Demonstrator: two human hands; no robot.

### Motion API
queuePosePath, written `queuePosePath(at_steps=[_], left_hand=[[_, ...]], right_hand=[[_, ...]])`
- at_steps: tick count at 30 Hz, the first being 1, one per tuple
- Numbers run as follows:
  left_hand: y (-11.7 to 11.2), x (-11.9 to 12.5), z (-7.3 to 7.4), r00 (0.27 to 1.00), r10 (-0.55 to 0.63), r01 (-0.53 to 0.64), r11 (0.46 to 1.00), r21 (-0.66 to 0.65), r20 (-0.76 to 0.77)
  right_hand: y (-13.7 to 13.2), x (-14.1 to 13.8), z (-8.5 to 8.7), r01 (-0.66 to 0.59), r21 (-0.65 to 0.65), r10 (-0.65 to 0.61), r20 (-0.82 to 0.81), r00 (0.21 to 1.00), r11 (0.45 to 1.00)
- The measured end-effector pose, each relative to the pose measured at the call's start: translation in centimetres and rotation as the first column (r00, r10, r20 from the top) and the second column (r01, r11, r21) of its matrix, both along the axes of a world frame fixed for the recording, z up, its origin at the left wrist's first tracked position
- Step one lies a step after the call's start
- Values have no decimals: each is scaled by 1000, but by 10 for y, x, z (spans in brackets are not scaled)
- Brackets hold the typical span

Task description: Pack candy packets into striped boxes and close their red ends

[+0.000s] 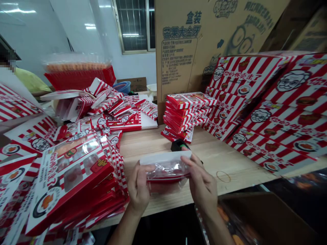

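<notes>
Between my two hands is a red-and-white box [167,158] with shiny clear plastic at its near end and a white flap along the top. My left hand [139,187] grips its left side, thumb on the plastic. On the right side, my right hand [203,183] holds it with thumb and fingers at the edge. The box is tilted above the wooden table [153,143]; its contents are hard to make out. Just behind it sits a small black object [177,145] with a green patch, partly hidden by my right fingers.
Flat striped boxes with clear windows [76,170] are heaped at left. A neat stack of smaller boxes [186,112] stands behind, near a tall cardboard carton [178,51]. Large striped boxes [278,112] form a wall at right. A rubber band [223,176] lies nearby. Someone's yellow sleeve [30,80] shows far left.
</notes>
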State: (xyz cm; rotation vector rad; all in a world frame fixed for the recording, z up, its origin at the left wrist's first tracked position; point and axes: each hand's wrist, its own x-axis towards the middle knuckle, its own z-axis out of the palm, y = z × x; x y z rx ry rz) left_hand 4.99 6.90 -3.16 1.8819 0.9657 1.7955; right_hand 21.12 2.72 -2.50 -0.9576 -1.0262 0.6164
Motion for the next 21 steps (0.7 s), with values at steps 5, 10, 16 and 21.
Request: queuePosePath(at_steps=[5, 10, 16, 21], left_hand=[[-6, -2, 21, 911, -229, 329, 905, -270, 342], [2, -16, 40, 788, -438, 616, 553, -561, 433], [6, -14, 49, 764, -494, 645, 580, -499, 414], [1, -18, 46, 767, -568, 640, 639, -427, 299]], right_hand=[[-7, 3, 5, -131, -73, 104, -293, 950, 989], [-2, 12, 29, -402, -167, 327, -351, 878, 900], [0, 14, 27, -377, -80, 366, -127, 922, 923], [-9, 15, 22, -354, -47, 356, 36, 934, 934]])
